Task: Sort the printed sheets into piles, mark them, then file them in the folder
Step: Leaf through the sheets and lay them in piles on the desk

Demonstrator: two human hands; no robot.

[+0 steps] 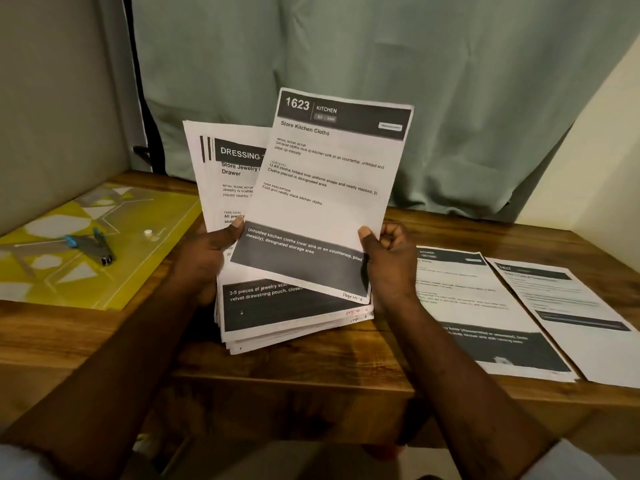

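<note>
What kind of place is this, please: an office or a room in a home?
Likely a home room used as a desk corner: a wooden table, a green curtain hanging behind it, and printed sheets and a yellow folder on it.

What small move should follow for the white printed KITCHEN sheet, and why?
Probably the right hand carries the white printed KITCHEN sheet to the flat pile headed KITCHEN on the wooden table: the headings match, and the sheet is raised off the stack in the left hand.

Folder (114, 271) with stapler (90, 247) fills left; 2 piles (464, 299) fill right; table (311, 368) front edge bare.
</note>
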